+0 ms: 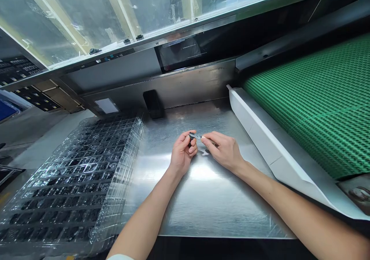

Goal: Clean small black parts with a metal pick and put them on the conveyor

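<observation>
Above the middle of the metal worktop, my left hand pinches a small black part between thumb and fingers. My right hand comes in from the right, closed on a thin tool with a shiny metal tip. That tip points left and meets the black part or sits right beside it; I cannot tell which. Most of the tool's handle is hidden in my right fingers, so its exact kind does not show.
Stacked clear plastic trays with dark parts in their pockets stand at the left. A black phone-like slab leans against the back wall. On the right, a white guard rail borders a green conveyor belt.
</observation>
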`<state>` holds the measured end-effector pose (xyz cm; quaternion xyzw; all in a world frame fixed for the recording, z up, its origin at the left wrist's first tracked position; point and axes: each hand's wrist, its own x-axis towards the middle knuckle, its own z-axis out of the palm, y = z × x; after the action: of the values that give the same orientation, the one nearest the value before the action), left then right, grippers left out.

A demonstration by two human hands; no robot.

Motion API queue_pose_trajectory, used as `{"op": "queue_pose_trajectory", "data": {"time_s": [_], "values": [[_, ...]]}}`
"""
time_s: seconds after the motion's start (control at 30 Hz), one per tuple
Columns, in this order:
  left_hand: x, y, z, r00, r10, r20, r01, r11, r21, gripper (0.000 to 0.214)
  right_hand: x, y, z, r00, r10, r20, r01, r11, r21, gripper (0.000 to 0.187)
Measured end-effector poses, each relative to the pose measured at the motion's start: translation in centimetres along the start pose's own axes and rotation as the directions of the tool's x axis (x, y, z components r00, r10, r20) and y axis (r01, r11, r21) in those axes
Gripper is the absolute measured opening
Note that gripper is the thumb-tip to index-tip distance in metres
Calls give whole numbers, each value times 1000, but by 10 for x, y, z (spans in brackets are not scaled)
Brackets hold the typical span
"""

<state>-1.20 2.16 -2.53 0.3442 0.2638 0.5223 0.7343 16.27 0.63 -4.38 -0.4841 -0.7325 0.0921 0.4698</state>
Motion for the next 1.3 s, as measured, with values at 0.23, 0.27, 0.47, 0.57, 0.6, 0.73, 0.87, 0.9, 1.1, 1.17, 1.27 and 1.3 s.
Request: {"op": "queue_pose_trajectory", "data": {"time_s": [0.23, 0.27, 0.47, 0.57, 0.6, 0.73, 0.87, 0.9, 1.1, 1.17, 1.27, 1.3], "values": [[2, 0, -2, 1000, -10, -5, 10, 1000, -17, 31, 2, -3, -3, 999, 11, -51, -11, 1000, 17, 37], [2, 0, -3, 1000, -14, -9, 14, 1000, -21, 31, 2, -3, -4, 998, 15, -60, -14, 1000, 19, 37], [3, 0, -6, 999, -41, -2, 41, 998, -41, 26, 4, -3, -4, 997, 37, -75, -34, 999, 42, 36], [4, -1, -8, 999, -41, 3, 41, 998, -48, 25, 4, 0, -4, 994, 66, -85, -62, 997, 46, 37], [4, -1, -8, 999, -42, 3, 43, 998, -49, 26, 4, 0, -4, 994, 69, -84, -66, 997, 45, 38], [4, -1, -8, 999, -45, 9, 45, 997, -56, 25, 3, 0, -3, 995, 57, -82, -53, 997, 51, 37], [3, 1, -5, 998, -56, 11, 57, 997, -43, 30, 3, -1, -2, 995, 61, -73, -57, 997, 59, 38], [3, 1, -4, 998, -55, 4, 55, 998, -32, 33, 3, -1, -2, 995, 67, -72, -62, 996, 62, 38], [4, -2, -2, 996, -50, -73, 58, 992, 114, 43, 2, -2, -2, 996, 65, -55, -60, 995, 84, 37], [5, -3, -3, 996, -46, -83, 58, 987, 149, 39, 2, -2, -2, 997, 60, -58, -55, 995, 88, 35], [5, -3, -3, 995, -35, -96, 53, 980, 190, 35, 1, -4, -2, 996, 68, -59, -62, 994, 89, 36], [5, -3, -3, 994, -32, -100, 52, 979, 198, 35, 1, -5, -1, 996, 71, -60, -65, 993, 97, 36]]}}
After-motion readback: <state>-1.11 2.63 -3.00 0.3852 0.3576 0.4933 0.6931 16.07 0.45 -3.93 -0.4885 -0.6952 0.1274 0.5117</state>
